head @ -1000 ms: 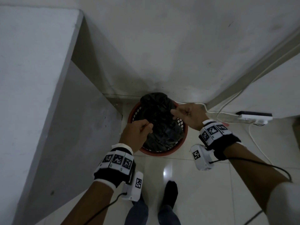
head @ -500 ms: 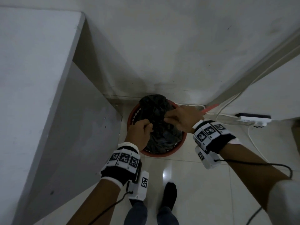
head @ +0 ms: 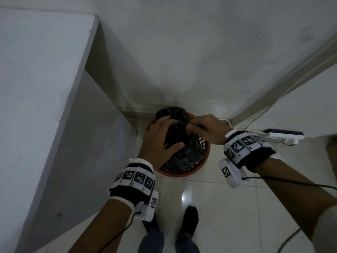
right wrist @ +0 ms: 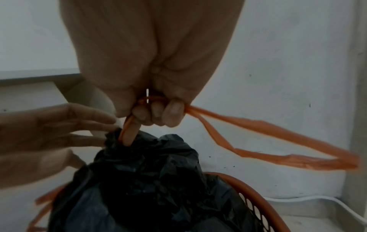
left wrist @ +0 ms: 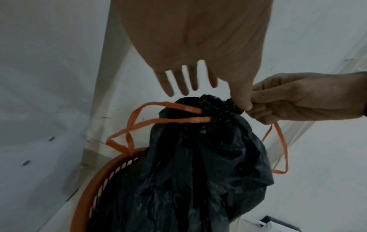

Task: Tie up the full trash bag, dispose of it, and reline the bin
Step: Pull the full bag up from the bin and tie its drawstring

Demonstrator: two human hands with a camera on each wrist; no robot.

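**Bag gathered at the neck, one drawstring in hand**

The black trash bag (head: 182,143) sat in the round red bin (head: 182,173), which stood on the tiled floor (head: 228,207) in a corner where the white wall (head: 182,52) met a white cabinet (head: 45,88). The bag's top was bunched into a neck that rose above the bin's rim.

The right hand (right wrist: 157,87) was closed on an orange drawstring (right wrist: 278,141): its fingers (right wrist: 174,113) were curled round the cord just above the bag's neck, and a long loop of the cord hung out past the fist. In the left wrist view, the same hand (left wrist: 298,102) pinched at the gathered neck, with a thin loop dangling under it.

The left hand (left wrist: 194,51) lay spread against the near side of the bag. Its fingers (left wrist: 184,83) were straight and apart, reaching over the top of the bunched plastic, and the thumb ran down to the neck beside the right hand. It gripped nothing. A second orange drawstring loop (left wrist: 139,125) stuck out free from the neck on the left side, drooping toward the bin's rim.

A white power strip (head: 284,136) with cables lay on the floor to the right of the bin. Both wrists wore bands with black and white markers, and the person's dark socked feet (head: 189,221) stood just short of the bin.
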